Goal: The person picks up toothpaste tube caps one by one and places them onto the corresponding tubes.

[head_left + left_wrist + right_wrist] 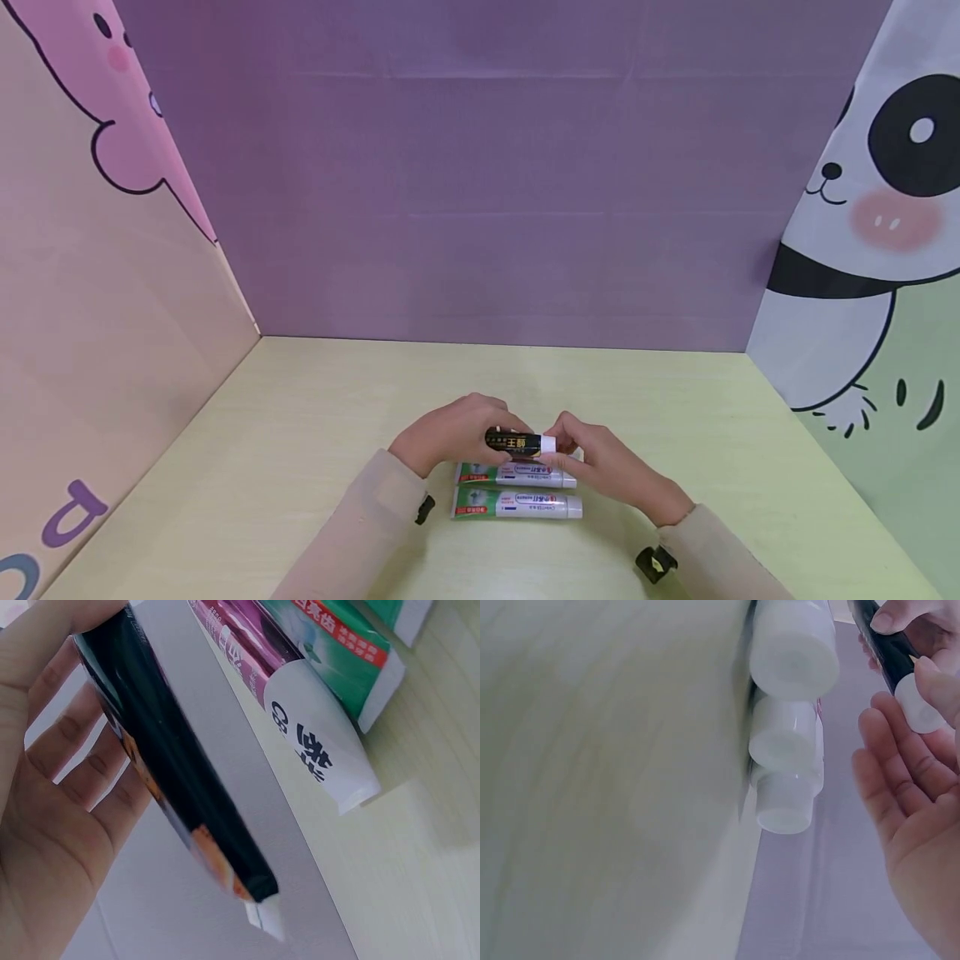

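My left hand (467,429) grips the body of a black toothpaste tube (512,442) with gold lettering, raised above the table. With thumb and fingers, my right hand (606,458) pinches its white cap (548,444). Below lie two green-and-white toothpaste tubes (517,505) side by side, caps to the right. The left wrist view also has a pink-and-white tube (322,735) beside the green ones; in the head view it is mostly hidden behind the hands and the black tube. White caps (793,660) line up in the right wrist view.
The pale wooden table (337,383) meets a purple back wall (502,208). A pinkish left panel (112,292) and a right panel with a panda drawing (847,317) close off the sides.
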A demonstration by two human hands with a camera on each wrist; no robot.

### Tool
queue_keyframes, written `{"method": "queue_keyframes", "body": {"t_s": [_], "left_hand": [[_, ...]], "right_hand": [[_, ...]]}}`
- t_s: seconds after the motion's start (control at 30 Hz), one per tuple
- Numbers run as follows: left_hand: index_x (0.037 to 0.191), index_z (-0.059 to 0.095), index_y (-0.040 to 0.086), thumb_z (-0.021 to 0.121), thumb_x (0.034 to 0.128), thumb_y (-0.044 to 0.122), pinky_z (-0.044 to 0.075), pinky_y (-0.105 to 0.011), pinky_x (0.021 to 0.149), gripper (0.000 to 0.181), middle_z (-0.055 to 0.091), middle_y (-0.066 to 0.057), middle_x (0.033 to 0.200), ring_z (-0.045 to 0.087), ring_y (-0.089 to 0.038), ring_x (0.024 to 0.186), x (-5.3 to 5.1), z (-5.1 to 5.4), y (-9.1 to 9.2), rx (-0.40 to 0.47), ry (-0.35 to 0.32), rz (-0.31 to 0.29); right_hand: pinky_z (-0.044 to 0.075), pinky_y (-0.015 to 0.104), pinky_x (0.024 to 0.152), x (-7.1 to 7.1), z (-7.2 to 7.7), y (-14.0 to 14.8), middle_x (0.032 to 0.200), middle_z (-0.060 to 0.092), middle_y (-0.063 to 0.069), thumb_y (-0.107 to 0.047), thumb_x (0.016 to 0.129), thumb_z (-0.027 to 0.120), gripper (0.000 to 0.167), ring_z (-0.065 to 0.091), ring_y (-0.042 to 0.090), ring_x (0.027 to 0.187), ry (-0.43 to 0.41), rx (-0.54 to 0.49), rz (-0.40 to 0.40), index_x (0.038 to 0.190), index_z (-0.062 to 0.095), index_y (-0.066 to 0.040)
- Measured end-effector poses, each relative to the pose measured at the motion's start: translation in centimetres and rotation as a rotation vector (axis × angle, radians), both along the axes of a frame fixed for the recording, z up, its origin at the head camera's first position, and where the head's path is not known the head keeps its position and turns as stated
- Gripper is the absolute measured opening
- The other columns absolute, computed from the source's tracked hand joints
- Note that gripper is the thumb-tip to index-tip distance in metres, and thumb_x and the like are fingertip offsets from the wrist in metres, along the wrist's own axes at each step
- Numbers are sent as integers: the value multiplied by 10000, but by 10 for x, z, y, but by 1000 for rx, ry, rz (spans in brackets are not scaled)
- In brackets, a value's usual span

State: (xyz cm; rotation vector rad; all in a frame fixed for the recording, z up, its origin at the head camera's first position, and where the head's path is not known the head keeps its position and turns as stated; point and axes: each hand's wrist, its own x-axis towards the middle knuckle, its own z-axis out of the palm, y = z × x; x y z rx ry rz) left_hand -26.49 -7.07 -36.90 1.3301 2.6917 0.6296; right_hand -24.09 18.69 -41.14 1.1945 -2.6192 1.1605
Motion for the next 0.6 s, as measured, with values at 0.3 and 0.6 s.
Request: {"method": "queue_keyframes", "body": {"t_s": [0.3,0.6], "left_hand": [[1162,755,193,803,843,169,494,-201,766,323,650,131,990,561,-38,838,0,-1,-2,68,8,16],[1142,742,166,817,835,197,510,-234,796,318,661,94,1022,568,-56,867,-1,1,-18,81,41,40]], "right_hand": [[534,294,715,0,-3,-1,1020,714,-2,-117,968,668,161,682,110,870,81,-102,31,1028,519,-129],[546,303,707,1,0,0,1008,713,0,-70,952,677,176,684,119,852,87,-148,24,1033,525,-107]]}}
